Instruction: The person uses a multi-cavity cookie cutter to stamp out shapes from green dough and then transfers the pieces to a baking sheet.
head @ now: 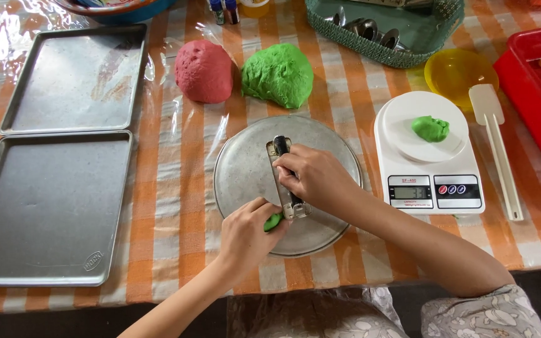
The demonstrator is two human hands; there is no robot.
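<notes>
Both hands sit over the round metal plate (245,169): the right hand (317,178) is closed around a metal scraper (286,178). The left hand (248,235) pinches a small green dough bit (273,221).

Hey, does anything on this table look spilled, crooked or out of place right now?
Nothing is spilled or broken. The upper baking tray carries brownish smears, unlike the cleaner lower tray. A clear plastic sheet lies wrinkled over the tablecloth, and a white spatula rests loose beside the scale.
</notes>
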